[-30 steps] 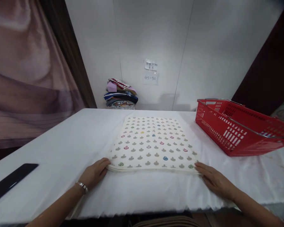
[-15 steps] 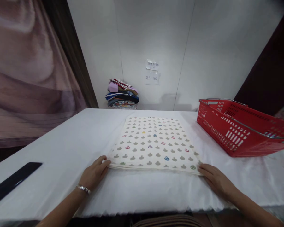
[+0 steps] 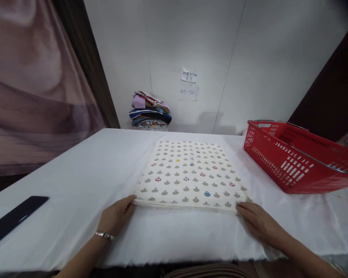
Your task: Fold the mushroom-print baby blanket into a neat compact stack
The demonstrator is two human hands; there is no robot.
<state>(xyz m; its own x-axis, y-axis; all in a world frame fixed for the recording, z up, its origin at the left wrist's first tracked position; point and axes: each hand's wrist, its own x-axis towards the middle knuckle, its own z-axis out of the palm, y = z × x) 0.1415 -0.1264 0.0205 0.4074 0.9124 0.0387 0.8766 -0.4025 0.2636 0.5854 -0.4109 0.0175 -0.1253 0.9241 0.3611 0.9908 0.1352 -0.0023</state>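
A folded cream cloth (image 3: pixel 188 173) printed with grey and coloured mushroom shapes lies flat on the white-covered table (image 3: pixel 75 166). Its layered front edge faces me. My left hand (image 3: pixel 116 214) pinches the near left corner, fingers closed on the fabric, a silver bracelet at the wrist. At the near right corner, my right hand (image 3: pixel 259 222) has its fingers together over the edge of the cloth; the thumb is hidden beneath.
On the right stands a red plastic basket (image 3: pixel 278 154) with metal handles. A black flat object (image 3: pixel 17 218) lies at the left. Behind the table is a stack of folded fabrics (image 3: pixel 150 112) against the wall, near paper labels (image 3: pixel 188 92). A pinkish curtain (image 3: pixel 31 88) hangs at left.
My right hand has shifted slightly left along the front edge, now covering the corner. My left hand stays at its corner with fingers drawn closer together. The view has tilted slightly.
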